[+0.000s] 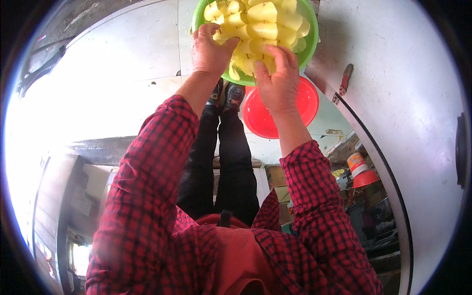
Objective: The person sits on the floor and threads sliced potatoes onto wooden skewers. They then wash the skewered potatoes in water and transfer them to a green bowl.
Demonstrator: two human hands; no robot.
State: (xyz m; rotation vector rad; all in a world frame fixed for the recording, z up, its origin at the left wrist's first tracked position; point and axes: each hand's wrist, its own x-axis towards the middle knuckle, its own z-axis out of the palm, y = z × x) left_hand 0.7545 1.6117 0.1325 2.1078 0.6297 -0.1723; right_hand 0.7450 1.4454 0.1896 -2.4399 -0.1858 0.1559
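Observation:
A green plastic basin (pixel 312 44) at the top of the view holds a heap of yellow potato-like slices (pixel 262 31) threaded on thin wooden skewers. My left hand (pixel 212 49) is at the heap's left side, thumb and fingers apart around some slices; whether it grips them is unclear. My right hand (pixel 282 79) reaches over the basin's near rim, with thumb and fingertips on either side of the nearest slices. A skewer tip sticks out beside its thumb. What lies between its fingers is partly hidden.
A red plastic basin (pixel 258 120) stands on the tiled floor below my right hand. A red-handled folding tool (pixel 346 79) lies on the metal surface at right. My black shoes (pixel 233 95) are close to the green basin. Stacked tubs (pixel 357 164) stand at lower right.

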